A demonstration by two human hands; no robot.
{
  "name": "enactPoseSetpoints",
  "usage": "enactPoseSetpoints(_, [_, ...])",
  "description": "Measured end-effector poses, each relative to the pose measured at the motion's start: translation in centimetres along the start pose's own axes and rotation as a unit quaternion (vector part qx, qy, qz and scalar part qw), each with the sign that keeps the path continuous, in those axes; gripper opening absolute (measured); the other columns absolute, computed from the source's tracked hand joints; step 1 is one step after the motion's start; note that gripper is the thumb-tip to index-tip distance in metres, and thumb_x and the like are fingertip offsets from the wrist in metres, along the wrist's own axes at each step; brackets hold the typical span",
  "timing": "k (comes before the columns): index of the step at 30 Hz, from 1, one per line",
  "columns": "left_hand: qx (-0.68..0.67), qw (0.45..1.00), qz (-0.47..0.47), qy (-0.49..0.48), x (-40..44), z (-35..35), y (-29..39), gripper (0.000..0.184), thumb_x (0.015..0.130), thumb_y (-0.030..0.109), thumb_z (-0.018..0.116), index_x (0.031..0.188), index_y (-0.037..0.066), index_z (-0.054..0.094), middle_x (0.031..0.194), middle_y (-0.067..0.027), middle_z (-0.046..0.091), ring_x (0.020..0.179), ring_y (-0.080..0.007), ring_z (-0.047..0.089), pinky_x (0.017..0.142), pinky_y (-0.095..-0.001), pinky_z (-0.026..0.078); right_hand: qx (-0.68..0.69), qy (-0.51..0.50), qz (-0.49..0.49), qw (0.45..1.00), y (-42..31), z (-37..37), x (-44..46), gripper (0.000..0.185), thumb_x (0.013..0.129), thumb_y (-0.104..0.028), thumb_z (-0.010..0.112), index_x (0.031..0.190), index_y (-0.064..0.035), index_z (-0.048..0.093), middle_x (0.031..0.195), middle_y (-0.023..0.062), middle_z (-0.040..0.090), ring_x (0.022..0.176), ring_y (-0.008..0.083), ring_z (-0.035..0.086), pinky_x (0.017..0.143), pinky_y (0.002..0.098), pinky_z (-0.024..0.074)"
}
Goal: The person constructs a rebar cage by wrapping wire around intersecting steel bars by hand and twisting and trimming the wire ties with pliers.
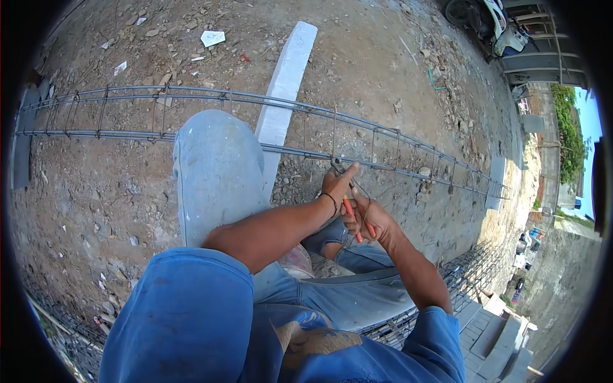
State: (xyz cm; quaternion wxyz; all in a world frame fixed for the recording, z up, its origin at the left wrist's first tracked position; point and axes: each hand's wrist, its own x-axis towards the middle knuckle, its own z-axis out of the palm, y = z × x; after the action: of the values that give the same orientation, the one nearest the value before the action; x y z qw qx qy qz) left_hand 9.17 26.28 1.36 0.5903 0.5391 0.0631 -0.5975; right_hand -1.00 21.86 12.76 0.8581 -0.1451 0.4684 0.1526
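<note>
Right hand [369, 218] clenched round smooth, red-gripped pliers [348, 207]; left hand [338, 184] at eleven o'clock from it, hold unclear, slender wire-tied steel cage [334, 131] just beyond, twelve o'clock.

Red-handled pliers [348, 207], bluish-grey rods [121, 134], rust-brown rings [334, 131], a white beam [281, 83], faded pale-blue jeans [217, 166], a blue shirt [185, 313] with a tan print [325, 343], a black wristband [333, 202], brown-grey ground [96, 217]

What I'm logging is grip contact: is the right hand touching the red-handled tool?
Touching. The head view shows it plainly: the right hand is closed around the red-handled tool, its fingers lying against the handles.
</note>
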Motion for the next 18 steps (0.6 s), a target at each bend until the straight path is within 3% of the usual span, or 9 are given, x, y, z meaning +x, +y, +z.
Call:
enactPoseSetpoints(3, [-0.063,0.996,-0.004,-0.056,1.5,-0.5,-0.2,0.048,0.089,0.039,0.077,0.113,0.002,0.058,0.108,-0.0161,0.065,0.096,-0.0231,0.065,0.074,-0.0385,0.056,-0.036,0.036,-0.029,0.998,0.7,0.2,0.3,0.042,0.103,-0.046,0.054,0.095,-0.0051,0.062,0.067,0.0043,0.053,0.053,0.0158,0.045,0.050,0.0304,0.0401])
enactPoseSetpoints(5, [-0.127,0.991,0.015,-0.049,2.1,0.2,-1.1,0.029,0.093,0.027,0.072,0.106,0.005,0.060,0.097,-0.0138,0.068,0.087,-0.0239,0.069,0.069,-0.0380,0.058,-0.046,0.011,-0.026,0.999,0.9,-0.3,0.2,0.038,0.100,-0.042,0.060,0.096,-0.0043,0.062,0.068,0.0053,0.057,0.058,0.0178,0.057,0.052,0.0325,0.0461])
enactPoseSetpoints(8, [-0.269,0.957,-0.098,-0.045,1.0,1.4,0.8,0.013,0.096,0.018,0.065,0.095,0.005,0.061,0.079,-0.0113,0.067,0.073,-0.0273,0.071,0.063,-0.0402,0.060,-0.409,0.200,-0.014,0.890,-1.2,1.4,-1.4,0.033,0.091,-0.029,0.072,0.104,-0.0004,0.062,0.074,0.0096,0.067,0.078,0.0306,0.074,0.064,0.0439,0.0569])
enactPoseSetpoints(9, [-0.273,0.956,-0.098,-0.046,1.3,1.9,0.6,0.013,0.096,0.018,0.065,0.095,0.005,0.061,0.079,-0.0113,0.067,0.073,-0.0273,0.071,0.063,-0.0402,0.060,-0.412,0.202,-0.013,0.888,-1.6,1.4,-1.9,0.033,0.091,-0.029,0.072,0.104,-0.0004,0.062,0.074,0.0096,0.067,0.078,0.0306,0.074,0.064,0.0439,0.0569])
enactPoseSetpoints(12, [-0.333,0.933,-0.133,0.016,1.6,4.0,0.9,0.011,0.095,0.014,0.060,0.088,0.005,0.060,0.079,-0.0102,0.066,0.069,-0.0246,0.068,0.058,-0.0407,0.058,-0.800,0.405,-0.183,0.403,-0.8,3.3,-2.9,0.037,0.088,-0.024,0.068,0.108,0.0062,0.059,0.076,0.0184,0.068,0.078,0.0420,0.071,0.070,0.0484,0.0556])
enactPoseSetpoints(13, [-0.335,0.933,-0.134,0.016,2.3,4.8,0.7,0.011,0.095,0.014,0.060,0.088,0.005,0.060,0.079,-0.0102,0.066,0.069,-0.0246,0.068,0.058,-0.0407,0.058,-0.801,0.404,-0.182,0.402,-0.2,3.6,-2.5,0.037,0.088,-0.024,0.068,0.108,0.0062,0.059,0.076,0.0184,0.068,0.078,0.0420,0.071,0.070,0.0484,0.0556])
enactPoseSetpoints(15, [-0.299,0.944,-0.095,0.105,3.8,5.9,-0.6,0.011,0.093,0.014,0.060,0.086,0.006,0.060,0.077,-0.0081,0.065,0.065,-0.0217,0.065,0.057,-0.0406,0.057,-0.815,0.437,-0.349,0.152,1.0,3.5,-2.1,0.036,0.092,-0.027,0.063,0.106,0.0052,0.060,0.077,0.0210,0.068,0.073,0.0408,0.069,0.067,0.0490,0.0538])
enactPoseSetpoints(17, [-0.225,0.964,-0.042,0.138,4.3,5.7,-2.6,0.009,0.091,0.014,0.061,0.086,0.007,0.060,0.075,-0.0059,0.063,0.064,-0.0197,0.062,0.054,-0.0403,0.056,-0.822,0.411,-0.342,0.194,1.0,-0.2,-1.4,0.042,0.096,-0.035,0.061,0.106,0.0064,0.060,0.073,0.0191,0.064,0.060,0.0367,0.063,0.062,0.0475,0.0526])
enactPoseSetpoints(18, [-0.235,0.965,-0.012,0.119,3.4,5.4,-2.7,0.012,0.092,0.018,0.063,0.087,0.007,0.060,0.076,-0.0070,0.065,0.064,-0.0203,0.063,0.052,-0.0402,0.056,-0.768,0.378,-0.258,0.448,0.5,-0.8,-1.3,0.044,0.097,-0.039,0.060,0.105,0.0043,0.060,0.069,0.0143,0.059,0.056,0.0315,0.059,0.058,0.0443,0.0520])
